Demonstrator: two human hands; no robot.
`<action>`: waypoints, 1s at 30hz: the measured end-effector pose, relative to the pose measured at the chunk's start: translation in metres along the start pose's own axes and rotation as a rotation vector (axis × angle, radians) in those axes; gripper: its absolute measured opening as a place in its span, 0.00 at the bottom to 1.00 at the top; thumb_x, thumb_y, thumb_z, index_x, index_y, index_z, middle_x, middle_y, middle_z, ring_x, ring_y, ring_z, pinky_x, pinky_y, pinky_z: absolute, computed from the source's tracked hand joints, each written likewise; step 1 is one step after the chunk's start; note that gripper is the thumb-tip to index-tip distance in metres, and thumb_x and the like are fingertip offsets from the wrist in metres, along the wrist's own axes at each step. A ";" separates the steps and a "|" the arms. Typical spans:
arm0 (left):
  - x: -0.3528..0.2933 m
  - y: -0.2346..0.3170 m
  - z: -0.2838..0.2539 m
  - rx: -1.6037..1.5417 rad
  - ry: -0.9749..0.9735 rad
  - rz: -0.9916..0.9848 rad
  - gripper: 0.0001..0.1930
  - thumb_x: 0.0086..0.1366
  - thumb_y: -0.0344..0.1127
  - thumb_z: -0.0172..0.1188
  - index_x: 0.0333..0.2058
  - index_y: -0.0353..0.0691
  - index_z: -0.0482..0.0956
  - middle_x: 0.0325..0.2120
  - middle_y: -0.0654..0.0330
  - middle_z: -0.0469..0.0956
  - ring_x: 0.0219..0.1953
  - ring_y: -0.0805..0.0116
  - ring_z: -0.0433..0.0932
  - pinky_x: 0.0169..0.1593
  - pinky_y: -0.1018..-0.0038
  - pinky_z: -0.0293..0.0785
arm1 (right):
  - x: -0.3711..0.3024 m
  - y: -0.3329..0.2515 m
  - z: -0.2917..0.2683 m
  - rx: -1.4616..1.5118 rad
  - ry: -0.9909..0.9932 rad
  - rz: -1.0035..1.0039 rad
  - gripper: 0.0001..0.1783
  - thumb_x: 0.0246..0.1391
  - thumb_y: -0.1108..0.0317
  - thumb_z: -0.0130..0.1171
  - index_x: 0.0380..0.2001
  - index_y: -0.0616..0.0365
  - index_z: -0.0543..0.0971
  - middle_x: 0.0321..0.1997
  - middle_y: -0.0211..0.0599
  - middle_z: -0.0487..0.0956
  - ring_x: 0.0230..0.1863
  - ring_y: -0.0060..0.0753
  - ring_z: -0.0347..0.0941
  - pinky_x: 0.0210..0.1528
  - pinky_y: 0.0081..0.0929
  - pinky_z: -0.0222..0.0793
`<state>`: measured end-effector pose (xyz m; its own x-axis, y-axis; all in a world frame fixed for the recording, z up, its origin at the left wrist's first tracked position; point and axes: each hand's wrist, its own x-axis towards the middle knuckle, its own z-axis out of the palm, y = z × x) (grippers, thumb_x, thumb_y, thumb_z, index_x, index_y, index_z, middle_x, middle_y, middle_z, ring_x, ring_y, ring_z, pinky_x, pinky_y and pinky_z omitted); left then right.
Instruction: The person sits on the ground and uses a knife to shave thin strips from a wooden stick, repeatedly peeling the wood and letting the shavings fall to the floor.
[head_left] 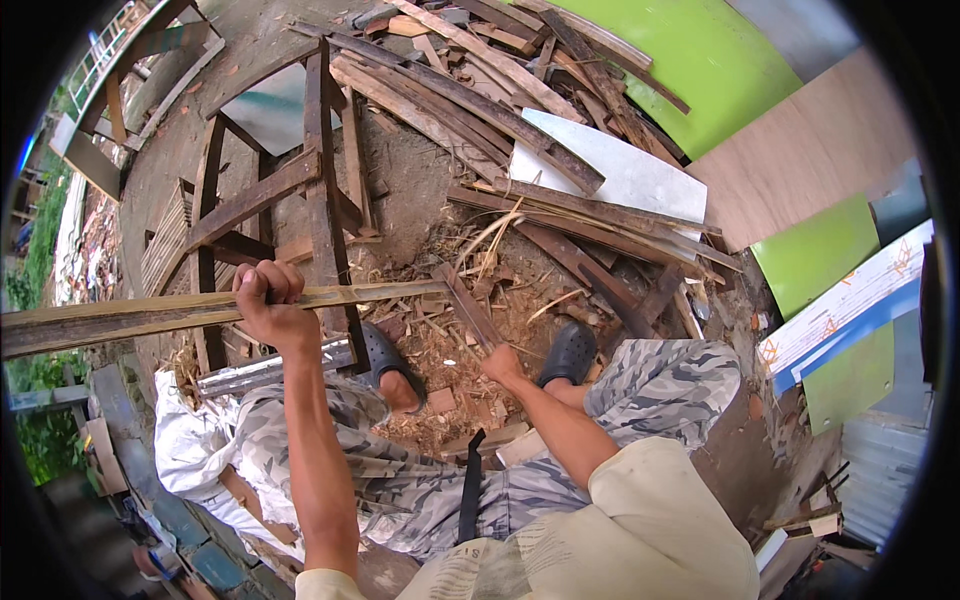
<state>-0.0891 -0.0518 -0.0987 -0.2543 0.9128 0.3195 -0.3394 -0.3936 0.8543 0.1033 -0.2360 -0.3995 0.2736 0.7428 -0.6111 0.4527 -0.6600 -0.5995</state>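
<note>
My left hand (274,308) is closed around a long, narrow wooden strip (150,318), which runs from the left edge of the view to the middle. Low between my knees, my right hand (503,366) grips a flat, reddish-brown, blade-like piece (469,308). Whether that piece is metal or wood I cannot tell. Its far end meets the tip of the strip. Below them the ground is strewn with wood shavings and chips (470,405). A dark wooden frame (322,170) stands just beyond my left hand, close to the strip.
Old planks (450,115) lie heaped ahead, with a white board (610,165) among them. Green panels (720,70) and a plywood sheet (810,150) are at the right. My dark clogs (572,352) flank the chips. A white sack (195,440) lies by my left leg.
</note>
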 end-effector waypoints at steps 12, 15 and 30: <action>-0.002 0.000 -0.021 -0.047 -0.072 0.012 0.18 0.65 0.40 0.47 0.20 0.47 0.50 0.12 0.67 0.48 0.15 0.77 0.47 0.20 0.77 0.45 | -0.055 -0.077 -0.014 0.128 0.009 -0.179 0.17 0.47 0.63 0.61 0.37 0.64 0.80 0.30 0.62 0.80 0.37 0.63 0.78 0.39 0.49 0.74; -0.006 0.000 -0.026 -0.129 -0.105 -0.005 0.18 0.64 0.40 0.49 0.20 0.48 0.50 0.12 0.67 0.49 0.15 0.76 0.47 0.20 0.76 0.45 | -0.034 -0.027 0.014 0.053 0.020 -0.030 0.17 0.47 0.62 0.61 0.39 0.61 0.80 0.30 0.60 0.80 0.36 0.62 0.79 0.39 0.49 0.74; -0.007 0.001 -0.025 -0.028 -0.040 0.031 0.17 0.65 0.40 0.46 0.20 0.48 0.50 0.12 0.67 0.47 0.15 0.76 0.46 0.21 0.75 0.44 | -0.056 -0.069 0.000 0.099 0.074 -0.388 0.17 0.49 0.61 0.62 0.32 0.66 0.78 0.25 0.58 0.79 0.31 0.57 0.79 0.33 0.48 0.71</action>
<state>-0.1097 -0.0610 -0.1106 -0.2287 0.9037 0.3619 -0.3573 -0.4237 0.8323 0.0566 -0.2327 -0.3242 0.1606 0.9424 -0.2935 0.4512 -0.3345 -0.8274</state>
